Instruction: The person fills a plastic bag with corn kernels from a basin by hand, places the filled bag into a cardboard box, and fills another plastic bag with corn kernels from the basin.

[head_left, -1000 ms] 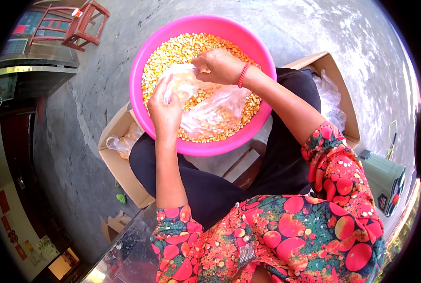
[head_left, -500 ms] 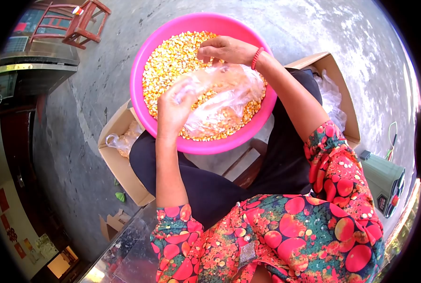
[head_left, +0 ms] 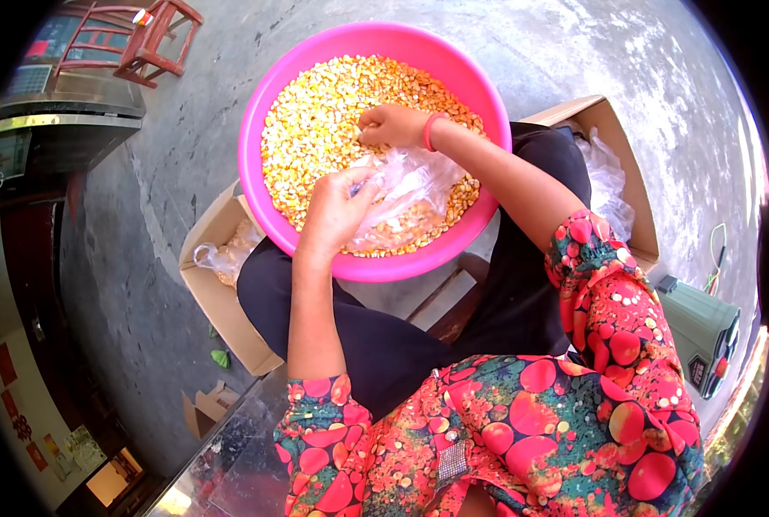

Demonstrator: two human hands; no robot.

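Note:
A pink basin full of yellow corn kernels sits between my knees. Over the near part of the corn lies a clear plastic bag, crumpled, with kernels showing through it. My left hand pinches the bag's left edge between thumb and fingers. Just above the bag, my right hand is closed with its fingertips curled down at the corn. What those fingers hold, if anything, is hidden. A red bracelet circles the right wrist.
An open cardboard box on the left holds a filled clear bag. Another cardboard box on the right contains plastic bags. A green container stands at right, and a wooden chair at the far left.
My right hand has come down and closed its fingers at the corn. My left hand has shifted right with the bag's edge, and the bag looks more bunched together.

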